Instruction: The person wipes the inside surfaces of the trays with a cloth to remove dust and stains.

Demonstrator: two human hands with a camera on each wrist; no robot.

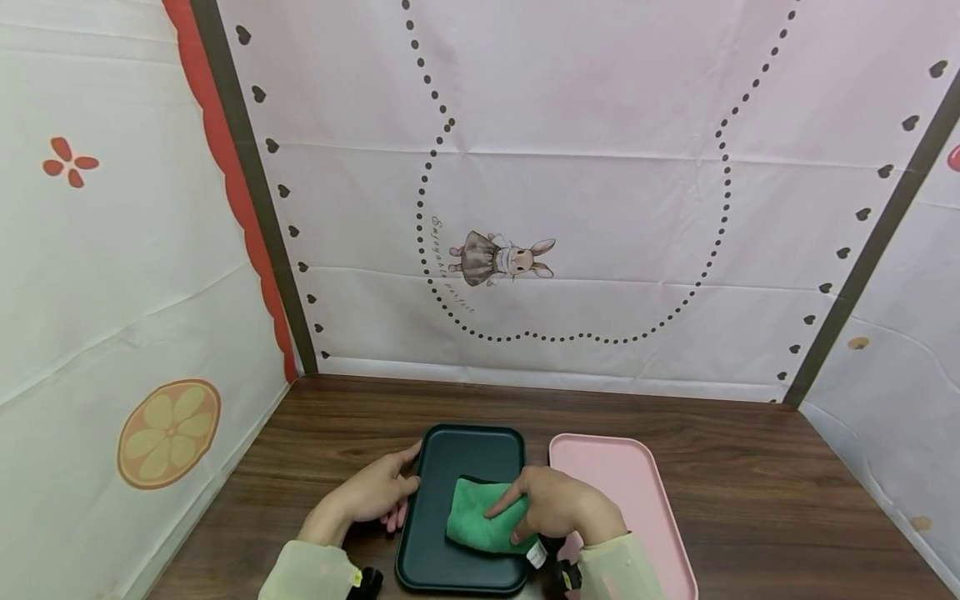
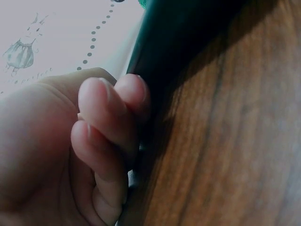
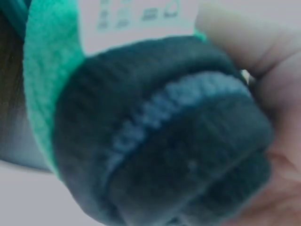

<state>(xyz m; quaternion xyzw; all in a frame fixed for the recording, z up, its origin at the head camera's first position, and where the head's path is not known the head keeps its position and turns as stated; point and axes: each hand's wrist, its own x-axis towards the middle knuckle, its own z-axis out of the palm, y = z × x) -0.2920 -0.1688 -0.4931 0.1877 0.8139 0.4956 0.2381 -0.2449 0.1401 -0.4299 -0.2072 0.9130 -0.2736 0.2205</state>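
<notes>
A folded green cloth [image 1: 476, 517] with a dark reverse side lies over the dark green tray [image 1: 431, 546]. My right hand [image 1: 558, 504] grips it at its right end, fingers spread over the top. Seen from the right wrist, the dark layers [image 3: 164, 141] are folded over one another, and a white printed label [image 3: 136, 21] hangs from the cloth. My left hand [image 1: 375, 490] holds the tray's left rim, its thumb against the edge. In the left wrist view its other fingers [image 2: 106, 110] curl beside the tray's side.
A pink tray [image 1: 600, 457] lies to the right, partly under my right forearm. Both trays are on a brown wood-grain table [image 1: 345, 408]. Printed fabric walls [image 1: 585, 208] enclose the table at the back and both sides.
</notes>
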